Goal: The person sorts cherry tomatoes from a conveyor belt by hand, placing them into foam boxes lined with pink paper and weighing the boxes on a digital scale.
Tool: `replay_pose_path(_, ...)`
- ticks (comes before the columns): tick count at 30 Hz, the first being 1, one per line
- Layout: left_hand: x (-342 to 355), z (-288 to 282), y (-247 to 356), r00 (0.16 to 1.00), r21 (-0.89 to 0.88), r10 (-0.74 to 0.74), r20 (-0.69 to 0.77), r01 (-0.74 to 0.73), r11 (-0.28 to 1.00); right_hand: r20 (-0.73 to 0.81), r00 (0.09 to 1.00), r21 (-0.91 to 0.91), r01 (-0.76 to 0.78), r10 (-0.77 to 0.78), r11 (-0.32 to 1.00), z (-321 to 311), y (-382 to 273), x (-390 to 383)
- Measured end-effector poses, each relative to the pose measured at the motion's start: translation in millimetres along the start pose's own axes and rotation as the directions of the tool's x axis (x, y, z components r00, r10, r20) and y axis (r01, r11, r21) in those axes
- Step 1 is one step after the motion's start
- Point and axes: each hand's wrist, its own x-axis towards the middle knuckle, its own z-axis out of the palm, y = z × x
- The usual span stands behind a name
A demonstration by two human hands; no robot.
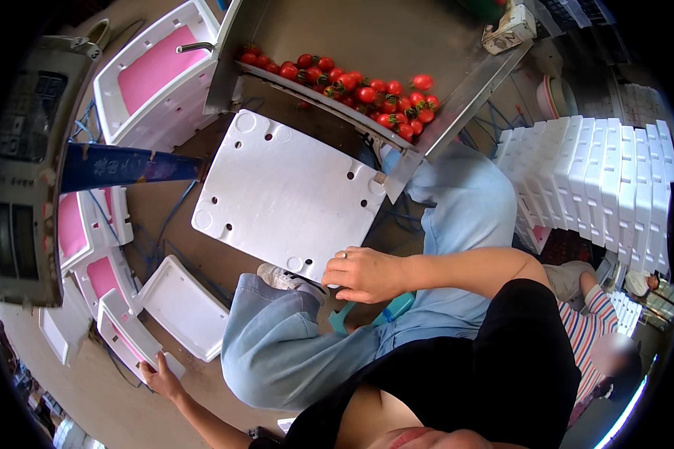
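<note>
At the lower left, my left hand (161, 378) is closed on the rim of a white foam box (117, 320) with a pink lining, which stands tilted. A white board (288, 187) with small holes lies flat in front of me, beside a blue post (131, 166). My right hand (363, 275) is at the board's near right corner, its fingers curled over the edge. Beyond the board, red cherry tomatoes (367, 95), some with green stems, are gathered along the near edge of a metal tray (314, 34).
More pink-lined foam boxes (157, 71) stand at the left, near a white foam lid (187, 310). A grey display unit (22, 179) rises at far left. Stacked white foam pieces (591, 183) fill the right. Another person in a striped shirt (588, 329) sits behind at right.
</note>
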Motion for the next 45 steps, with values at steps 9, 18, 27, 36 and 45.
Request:
replay_pose_path(9,-225.3,-124.7,193.9,0.951,0.198,0.308,0.012,-0.304,0.932,0.035,0.997,0.021,0.068,-0.069,0.997,24.1,7.0,-37.1)
replay_pose_path(18,-283.0,-3.0,273.6,0.664,0.038,0.645,0.377,-0.707,0.706,-0.026,0.901,0.89,-0.177,0.434,0.421,43.2,-16.8,-88.3)
replay_pose_path(27,-260.3,136.6,307.9,0.429,-0.104,0.765,0.48,-0.838,0.535,-0.139,0.545,0.974,-0.077,0.827,0.214,46.3,25.4,-88.6)
replay_pose_path(36,-195.7,153.3,367.1,0.319,-0.209,0.738,0.595,-0.824,0.526,-0.668,0.281,0.663,-0.197,0.689,0.723,52.5,89.5,-62.5)
replay_pose_path(45,-7.8,127.6,491.6,0.501,0.19,0.858,-0.117,-0.836,0.514,-0.707,0.242,0.58,-0.338,0.664,0.741,28.5,85.5,-27.5)
